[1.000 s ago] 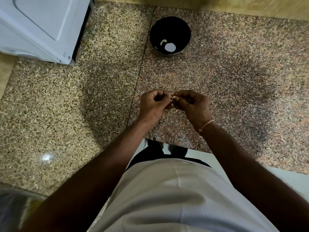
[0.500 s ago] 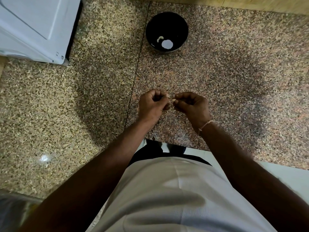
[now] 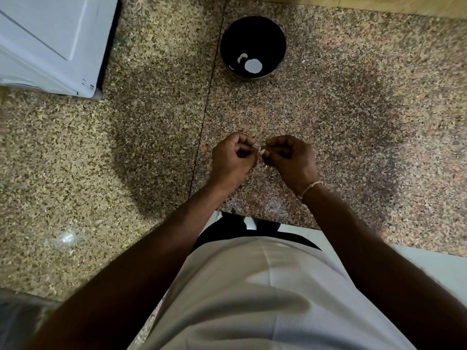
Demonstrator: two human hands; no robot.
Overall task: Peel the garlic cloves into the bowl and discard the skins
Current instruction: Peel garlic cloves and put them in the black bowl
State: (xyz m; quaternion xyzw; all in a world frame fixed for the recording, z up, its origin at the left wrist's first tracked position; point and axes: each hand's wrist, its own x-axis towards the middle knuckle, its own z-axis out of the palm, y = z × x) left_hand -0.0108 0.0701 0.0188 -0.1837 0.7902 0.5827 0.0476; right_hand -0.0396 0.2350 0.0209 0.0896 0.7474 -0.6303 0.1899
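The counter [image 3: 353,109] spreads under the work, an appliance [image 3: 50,39] far left of the fingers. The bowl [image 3: 274,34] sits well beyond the fingers, holding a peeled clove and a pale round patch I cannot identify. Left hand [image 3: 231,160] and right hand [image 3: 294,160] meet, both curled. The right fingers [image 3: 271,150] pinch the clove [image 3: 262,151]; the left fingers [image 3: 249,147] appear to nip its skin, too small to be sure. To peel well, hold the clove firm, pull the skin slowly sideways, and keep the loose skin away from the bowl.
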